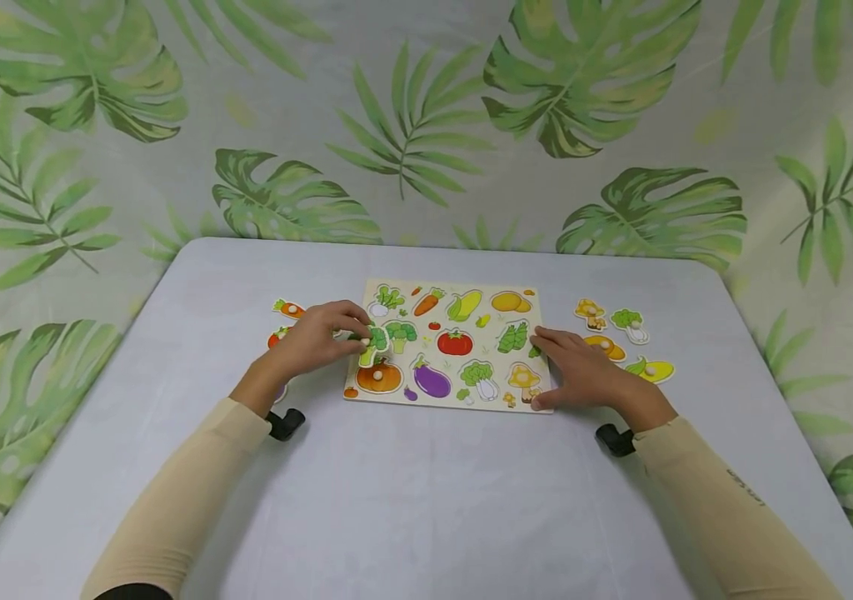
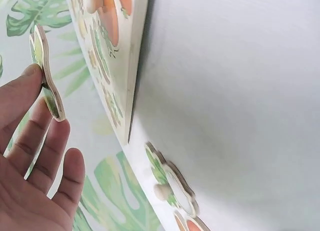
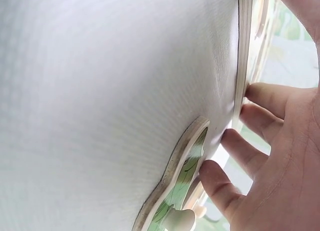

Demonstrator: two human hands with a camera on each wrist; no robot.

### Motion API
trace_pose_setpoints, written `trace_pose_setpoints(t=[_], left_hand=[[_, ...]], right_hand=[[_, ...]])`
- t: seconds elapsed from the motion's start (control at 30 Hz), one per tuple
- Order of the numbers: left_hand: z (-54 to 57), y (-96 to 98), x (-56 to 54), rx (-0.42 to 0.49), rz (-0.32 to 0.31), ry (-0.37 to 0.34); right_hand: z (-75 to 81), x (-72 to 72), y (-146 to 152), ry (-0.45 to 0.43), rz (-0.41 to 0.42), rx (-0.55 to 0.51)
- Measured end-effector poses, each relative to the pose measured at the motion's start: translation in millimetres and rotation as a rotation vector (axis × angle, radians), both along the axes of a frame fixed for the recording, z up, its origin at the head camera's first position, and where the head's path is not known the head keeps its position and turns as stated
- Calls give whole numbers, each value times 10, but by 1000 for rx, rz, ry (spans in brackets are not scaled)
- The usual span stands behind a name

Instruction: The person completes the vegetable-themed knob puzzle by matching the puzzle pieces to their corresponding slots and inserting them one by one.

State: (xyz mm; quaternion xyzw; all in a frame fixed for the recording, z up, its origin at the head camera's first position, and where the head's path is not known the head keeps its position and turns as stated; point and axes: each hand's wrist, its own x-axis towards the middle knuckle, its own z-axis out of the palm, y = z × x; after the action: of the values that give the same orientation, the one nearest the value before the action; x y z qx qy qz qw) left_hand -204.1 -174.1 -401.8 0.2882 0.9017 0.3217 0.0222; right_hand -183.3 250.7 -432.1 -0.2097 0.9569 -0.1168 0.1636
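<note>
My left hand [image 1: 325, 337] pinches a broccoli puzzle piece [image 1: 375, 345] between thumb and fingers, over the left side of the wooden vegetable board [image 1: 449, 403]. In the left wrist view the broccoli piece [image 2: 42, 73] is seen edge-on, raised off the board. It overlaps the printed broccoli [image 1: 400, 334] in the head view. Below it, a pumpkin piece [image 1: 378, 377] with a round knob lies in the board. My right hand [image 1: 580, 367] rests at the board's right edge, fingers extended, thumb at the lower right corner; the fingertips [image 3: 231, 137] line its side.
Right of the board lie mushroom [image 1: 589, 312], leafy green [image 1: 629, 325], potato [image 1: 606, 347] and corn [image 1: 655, 370] pieces. Left of it, a carrot piece [image 1: 289, 308] and a tomato piece [image 1: 276, 337] lie partly behind my left hand. A leaf-patterned cloth [image 1: 426, 125] hangs behind the table.
</note>
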Motion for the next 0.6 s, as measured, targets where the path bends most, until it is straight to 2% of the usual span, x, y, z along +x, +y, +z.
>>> trace_pose_setpoints(t=[0.13,0.37,0.6], left_hand=[[-4,88,-65,-31,-8,-16],[-80,206,-195,-93,-21,-15],[-142,315,-318,-150,3,-57]], right_hand=[[2,1,-7,-3,-6,-2],[2,9,-4,0,1,-8],[5,0,6,3,4,-12]])
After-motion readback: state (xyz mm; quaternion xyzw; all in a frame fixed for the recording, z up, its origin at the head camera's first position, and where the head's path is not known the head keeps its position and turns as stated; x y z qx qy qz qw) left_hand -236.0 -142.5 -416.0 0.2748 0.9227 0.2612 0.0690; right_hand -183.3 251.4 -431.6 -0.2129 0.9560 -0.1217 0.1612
